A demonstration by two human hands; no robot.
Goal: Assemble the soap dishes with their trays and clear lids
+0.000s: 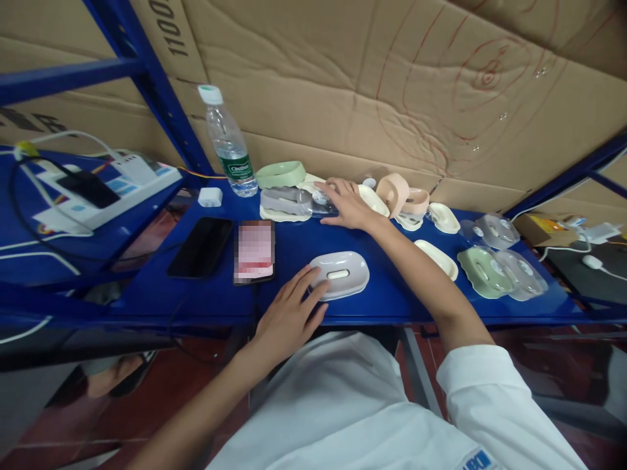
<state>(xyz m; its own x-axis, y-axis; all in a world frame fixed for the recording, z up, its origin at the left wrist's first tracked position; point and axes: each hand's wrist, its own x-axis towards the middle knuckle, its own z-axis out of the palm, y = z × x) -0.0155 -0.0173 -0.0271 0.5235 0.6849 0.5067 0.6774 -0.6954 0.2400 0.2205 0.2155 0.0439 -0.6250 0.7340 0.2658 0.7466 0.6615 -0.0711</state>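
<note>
A pale grey, glossy oval dish with a cream slot-shaped centre [355,274] lies near the front edge of the blue desk [294,245], where a sideways push from the fingers at its left end could slide it toward that edge. The left hand [291,313] is open, fingers loosely spread and seemingly resting on the dish without gripping. Farther back, the right hand [350,205] reaches, thumb and forefinger apart, over a clear domed plastic cover [321,203]; I cannot tell whether it grips, and a careless drag might knock the peach oval plastic rings [392,194] beside it.
</note>
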